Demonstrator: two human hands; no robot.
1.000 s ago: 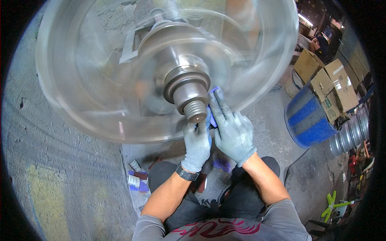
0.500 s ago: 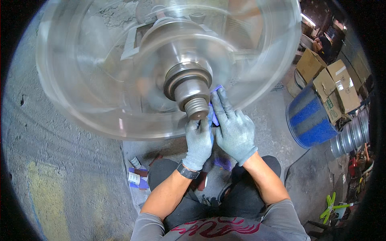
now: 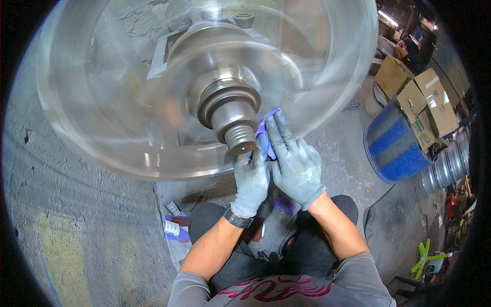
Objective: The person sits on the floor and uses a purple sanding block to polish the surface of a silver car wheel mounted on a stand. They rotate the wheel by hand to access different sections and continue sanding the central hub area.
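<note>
A large metal wheel rim (image 3: 128,162) spins on a shaft, blurred by its motion, with a threaded shaft end (image 3: 240,139) pointing toward me. Both my hands wear grey gloves with darkened fingertips. My right hand (image 3: 299,166) lays its extended fingers over a folded purple sheet of sandpaper (image 3: 262,125), held at the wheel's inner face just right of the shaft. Beside it, just below the threaded end, my left hand (image 3: 250,183) has its fingers closed at the sheet's lower left side. The right thumb and part of the sheet are hidden.
Purple and reddish-brown pieces (image 3: 179,227) lie on the floor at my left knee. To the right stands a blue drum (image 3: 391,143) with open cardboard boxes (image 3: 432,105) on it, beside stacked metal rims (image 3: 450,169). A bright green spoked object (image 3: 422,258) lies lower right.
The wheel and shaft have shifted slightly left in the view. My hands stay close to the same place, and more of the purple sandpaper shows between the shaft and my right fingers.
</note>
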